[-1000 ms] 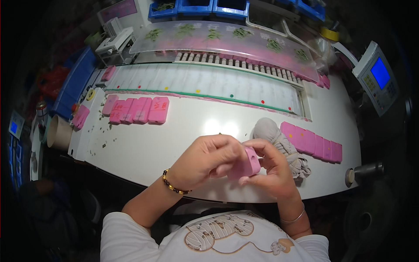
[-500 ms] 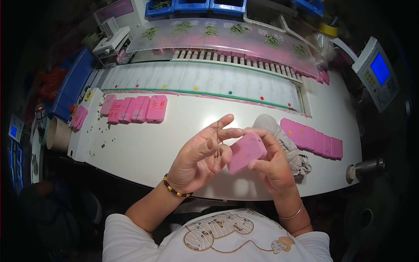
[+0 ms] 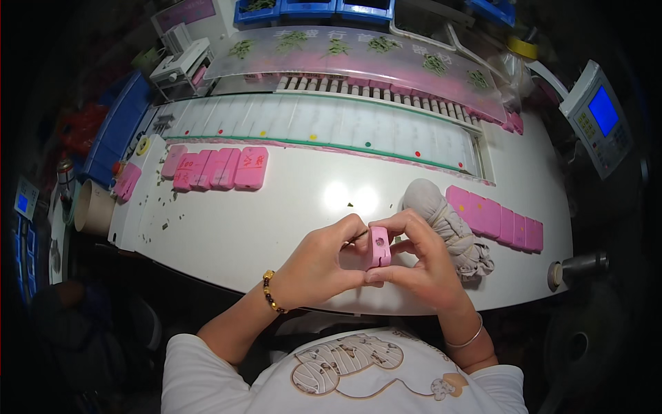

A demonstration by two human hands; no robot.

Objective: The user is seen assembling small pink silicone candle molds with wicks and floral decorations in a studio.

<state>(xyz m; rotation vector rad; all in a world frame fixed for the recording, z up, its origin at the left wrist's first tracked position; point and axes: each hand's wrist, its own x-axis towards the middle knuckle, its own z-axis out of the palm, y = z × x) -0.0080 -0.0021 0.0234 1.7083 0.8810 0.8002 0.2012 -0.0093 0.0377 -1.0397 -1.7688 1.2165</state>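
Note:
Between my two hands a pink rubber mould stands on edge, its narrow end with a round hole turned toward me. My left hand is closed on its left side, fingers curled and thumb at the bottom. A thin dark tool, too small to name, shows at the left fingers. My right hand pinches the mould from the other side, forefinger on top and thumb below. Close to the right hand lies a bundled grey cloth. Small green bits lie on the table just beyond.
Rows of pink moulds lie at left and right. Behind runs a long glass-topped box with coloured dots; a clear sheet with green sprigs hangs over rollers. A control panel stands right, a brown cup left.
The mould has been turned from its broad face to its narrow end. My left hand, earlier with fingers spread beside it, has closed onto it. Green bits now show on the table beyond.

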